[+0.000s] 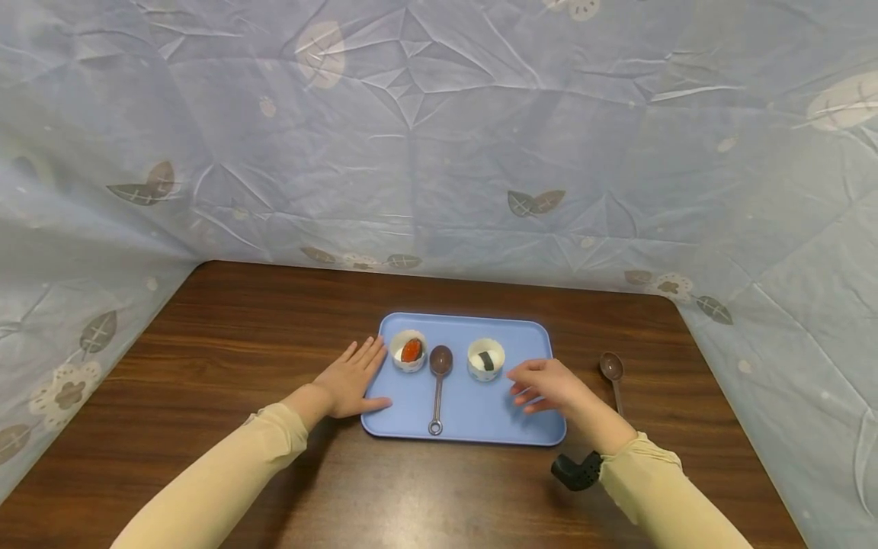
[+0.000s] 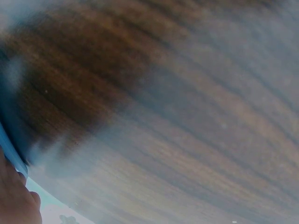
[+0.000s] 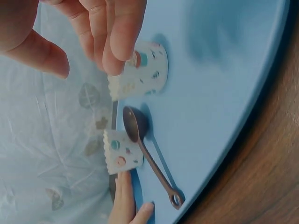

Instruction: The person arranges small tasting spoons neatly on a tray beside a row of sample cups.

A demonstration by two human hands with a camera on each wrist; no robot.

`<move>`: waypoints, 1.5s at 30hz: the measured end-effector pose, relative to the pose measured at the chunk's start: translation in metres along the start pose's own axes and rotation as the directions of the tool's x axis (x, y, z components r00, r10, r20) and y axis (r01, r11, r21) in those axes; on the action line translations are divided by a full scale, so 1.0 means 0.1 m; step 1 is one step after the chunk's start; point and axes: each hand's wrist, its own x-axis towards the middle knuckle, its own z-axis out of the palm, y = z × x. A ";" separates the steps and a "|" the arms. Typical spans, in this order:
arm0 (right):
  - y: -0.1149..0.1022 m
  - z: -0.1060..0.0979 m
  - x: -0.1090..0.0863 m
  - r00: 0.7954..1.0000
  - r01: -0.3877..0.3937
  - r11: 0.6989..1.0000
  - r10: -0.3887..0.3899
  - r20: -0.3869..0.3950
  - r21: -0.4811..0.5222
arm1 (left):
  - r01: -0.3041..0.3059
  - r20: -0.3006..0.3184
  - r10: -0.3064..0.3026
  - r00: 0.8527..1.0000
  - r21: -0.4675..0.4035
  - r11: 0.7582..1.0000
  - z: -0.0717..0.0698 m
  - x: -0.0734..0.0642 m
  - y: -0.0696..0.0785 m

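A blue tray lies on the table. My left hand rests at its left edge with fingers spread, thumb on the rim. My right hand hovers over the tray's right side, fingers loosely bent and holding nothing. Nearest to it stands a paper cup with a white sushi piece banded in black. A second paper cup at the left holds a piece with an orange-red top. Between the cups lies a brown spoon, also seen in the right wrist view.
Right of the tray, another brown spoon lies on the wooden table, its handle partly behind my right arm. A black device sits at my right wrist. Patterned cloth hangs behind and at both sides.
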 end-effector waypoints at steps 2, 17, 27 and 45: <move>0.00 -0.05 -0.01 1.000 -0.002 1.000 0.002 -0.004 -0.010 | 0.002 -0.003 -0.003 1.000 -0.002 1.000 0.01 0.00 0.00; 0.14 -0.51 -0.09 1.000 0.019 0.999 -0.019 -0.005 0.030 | 0.007 0.005 -0.007 1.000 -0.001 1.000 -0.02 -0.02 0.02; 0.36 -0.88 -0.13 0.998 -0.048 0.999 0.049 -0.033 0.008 | 0.005 0.006 -0.005 1.000 0.000 1.000 -0.02 -0.02 0.02; 0.80 -1.34 -0.16 0.985 -0.112 0.992 0.119 -0.125 0.060 | -0.020 -0.016 0.020 1.000 0.005 1.000 0.04 0.01 -0.02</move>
